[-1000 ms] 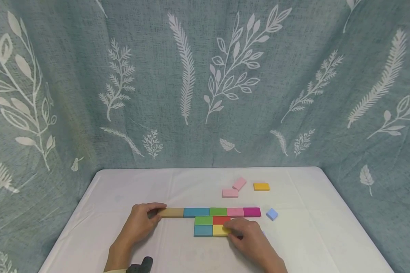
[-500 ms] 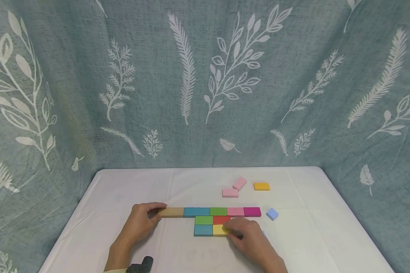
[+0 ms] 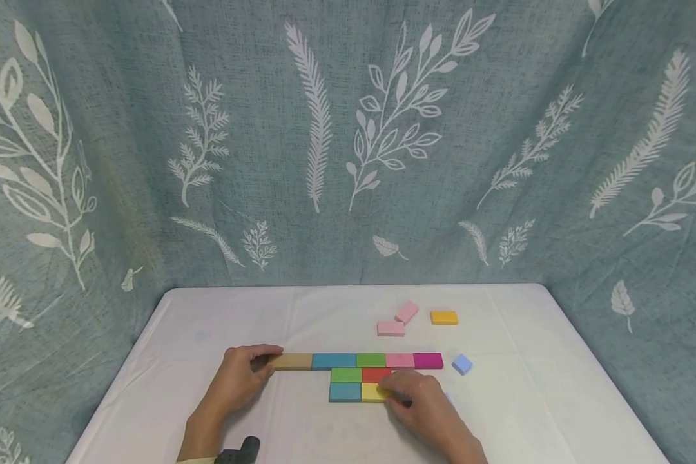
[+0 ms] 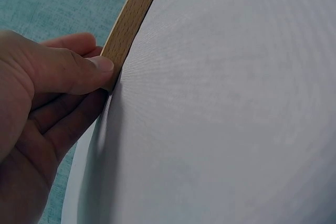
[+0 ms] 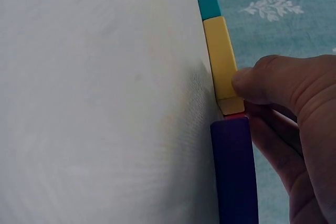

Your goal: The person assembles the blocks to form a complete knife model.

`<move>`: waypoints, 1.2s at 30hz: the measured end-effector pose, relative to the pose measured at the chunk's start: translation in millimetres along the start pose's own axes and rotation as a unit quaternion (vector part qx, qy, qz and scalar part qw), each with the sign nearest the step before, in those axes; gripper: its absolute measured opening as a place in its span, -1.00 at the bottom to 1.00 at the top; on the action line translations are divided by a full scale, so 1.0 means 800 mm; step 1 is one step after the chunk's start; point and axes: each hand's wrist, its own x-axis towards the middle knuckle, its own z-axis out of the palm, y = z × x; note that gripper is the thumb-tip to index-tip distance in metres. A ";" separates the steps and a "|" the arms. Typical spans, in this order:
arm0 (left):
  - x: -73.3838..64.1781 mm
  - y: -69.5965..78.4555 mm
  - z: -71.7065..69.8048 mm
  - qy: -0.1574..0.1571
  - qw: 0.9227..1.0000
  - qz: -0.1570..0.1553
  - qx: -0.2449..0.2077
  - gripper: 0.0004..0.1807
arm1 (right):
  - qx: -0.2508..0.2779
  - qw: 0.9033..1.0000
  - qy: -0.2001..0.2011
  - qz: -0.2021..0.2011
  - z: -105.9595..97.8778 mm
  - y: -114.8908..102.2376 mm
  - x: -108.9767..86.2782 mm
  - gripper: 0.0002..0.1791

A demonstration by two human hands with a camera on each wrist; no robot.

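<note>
In the head view a row of flat coloured blocks runs across the table. My left hand pinches the left end of the tan wooden block, thumb on its near side in the left wrist view. Right of it lie a long blue block, then green, pink and magenta ones. Below sit a green block, a red block, a second blue block and a yellow block. My right hand holds the yellow block's right end between thumb and fingers.
Behind the row lie two pink blocks and an orange-yellow block. A small light blue block is to the right. A dark purple block stands beside my right hand. A patterned curtain hangs behind the white table.
</note>
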 end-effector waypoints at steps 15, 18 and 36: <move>-0.001 0.001 0.000 0.004 1.000 0.001 -0.001 -0.63 | -0.006 1.000 0.000 0.011 -0.002 -0.002 0.000 -0.64; -0.001 0.001 0.001 0.004 1.000 -0.001 0.000 -0.63 | 0.009 1.000 0.003 0.015 -0.007 0.001 -0.001 -0.64; -0.001 -0.001 0.001 -0.001 1.000 0.004 -0.002 -0.63 | 0.169 0.976 -0.020 0.138 -0.075 0.070 -0.041 -0.64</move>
